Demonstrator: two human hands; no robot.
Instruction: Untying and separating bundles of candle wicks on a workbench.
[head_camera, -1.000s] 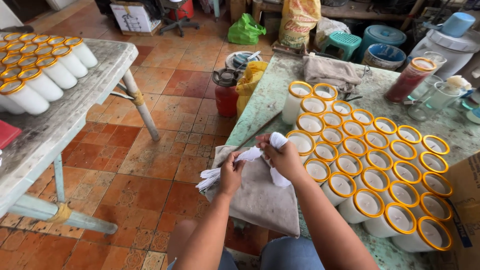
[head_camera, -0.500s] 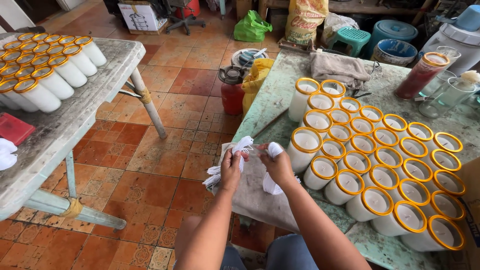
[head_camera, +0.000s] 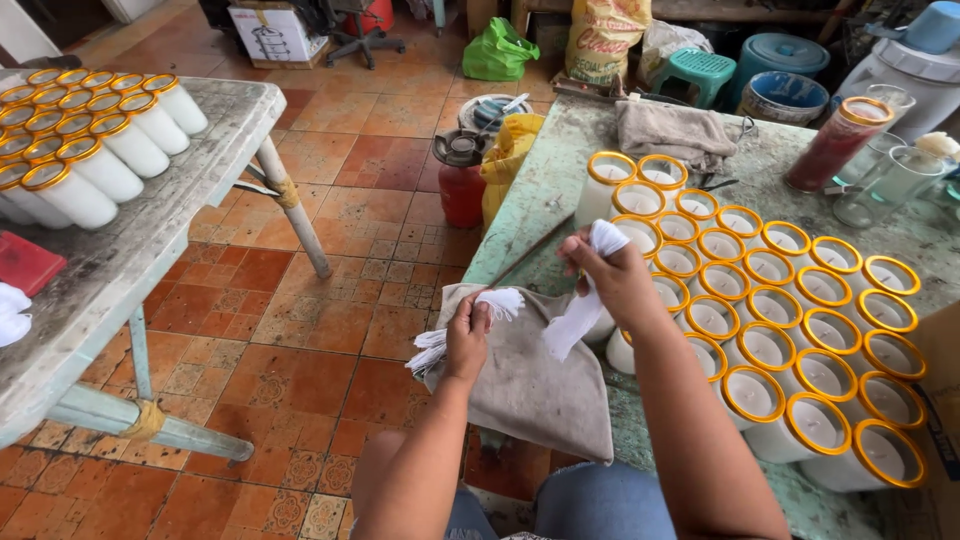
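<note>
Two hands are busy over the green counter (head_camera: 560, 160), seen from the one head camera looking down. The left hand (head_camera: 467, 340) is closed on a bundle of white strips (head_camera: 432, 348), whose frayed ends stick out above the fist and fan out below it, over the grey cloth (head_camera: 530, 385) that hangs off the counter's near edge. The right hand (head_camera: 612, 275) is pinched shut on a single white strip (head_camera: 580, 315), which dangles loose from the fingers down towards the cloth.

Half a second ago both hands were close together above the cloth, working the strips between them. Now the right one has lifted up and away to the right, over the front row of gold-rimmed white candle jars (head_camera: 770, 300), and the strip has come free of the bundle. The left hand has stayed roughly where it was.

The jars stand packed in rows across the counter, with a tall red candle jar (head_camera: 835, 145) behind them. More white jars (head_camera: 90, 130) lie on the grey counter (head_camera: 120, 260) to the left, across the tiled floor (head_camera: 330, 300).
</note>
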